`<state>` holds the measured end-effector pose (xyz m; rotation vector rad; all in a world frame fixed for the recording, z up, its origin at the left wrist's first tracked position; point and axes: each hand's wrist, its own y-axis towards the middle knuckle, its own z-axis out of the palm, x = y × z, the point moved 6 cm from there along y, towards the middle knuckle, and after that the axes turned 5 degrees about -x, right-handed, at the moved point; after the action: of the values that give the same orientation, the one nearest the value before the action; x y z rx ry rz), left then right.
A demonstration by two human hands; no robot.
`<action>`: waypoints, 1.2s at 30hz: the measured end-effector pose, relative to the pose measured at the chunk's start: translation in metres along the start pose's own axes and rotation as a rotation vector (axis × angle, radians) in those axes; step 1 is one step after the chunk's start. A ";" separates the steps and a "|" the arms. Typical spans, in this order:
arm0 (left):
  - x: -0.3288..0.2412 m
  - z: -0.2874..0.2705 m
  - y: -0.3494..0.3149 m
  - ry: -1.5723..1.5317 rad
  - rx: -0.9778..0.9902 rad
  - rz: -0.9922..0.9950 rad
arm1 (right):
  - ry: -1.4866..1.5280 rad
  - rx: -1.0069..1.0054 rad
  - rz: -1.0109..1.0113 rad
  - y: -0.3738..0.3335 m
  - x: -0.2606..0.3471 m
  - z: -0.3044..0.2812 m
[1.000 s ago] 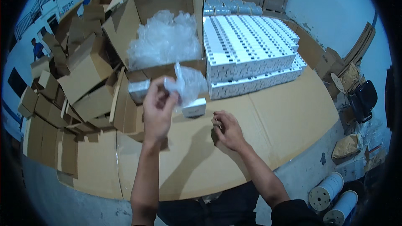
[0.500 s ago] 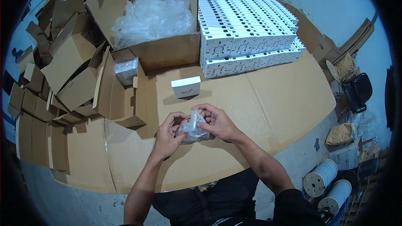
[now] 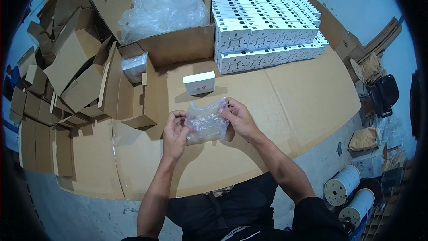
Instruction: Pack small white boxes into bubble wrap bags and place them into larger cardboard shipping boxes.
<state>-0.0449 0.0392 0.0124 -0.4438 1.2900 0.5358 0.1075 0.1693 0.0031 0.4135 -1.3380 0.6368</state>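
Plastic bag (image 3: 207,121): clear and creased, spread out flat over the near middle of the cardboard-covered surface (image 3: 285,129) — whether it touches cannot be told.
Carton pile (image 3: 76,58): brown cartons heaped at far left, flaps askew.
Open carton (image 3: 149,100): beside the pile, a clear-wrapped packet (image 3: 134,67) at its far end.
Large box (image 3: 178,44): behind that carton, heaped with crumpled plastic (image 3: 162,11).
Left hand (image 3: 176,136): grip closed to a pinch, thumb and fingertips on the bag's left edge.
White box (image 3: 199,83): small, upright, just beyond the bag and apart from it.
Right hand (image 3: 240,118): grip likewise pinched — thumb and fingers on the bag's upper right corner.
White stack (image 3: 267,35): many white boxes with dark squares, packed in rows beyond the right hand.
Spools (image 3: 342,185): two, white-wound, on the floor at lower right.
Black chair (image 3: 383,96): off the surface, at far right.
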 end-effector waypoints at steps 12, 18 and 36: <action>-0.002 -0.008 -0.003 0.258 -0.209 0.180 | -0.102 0.136 -0.057 -0.010 0.003 0.026; -0.004 -0.001 -0.008 0.324 -0.156 0.118 | -0.154 -0.051 -0.099 -0.005 -0.003 0.015; -0.003 -0.031 0.003 0.358 -0.283 0.179 | -0.155 -0.038 -0.079 -0.007 0.022 -0.001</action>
<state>-0.0708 0.0230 0.0084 -0.6860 1.6138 0.8216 0.1149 0.1687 0.0249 0.4898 -1.4716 0.5211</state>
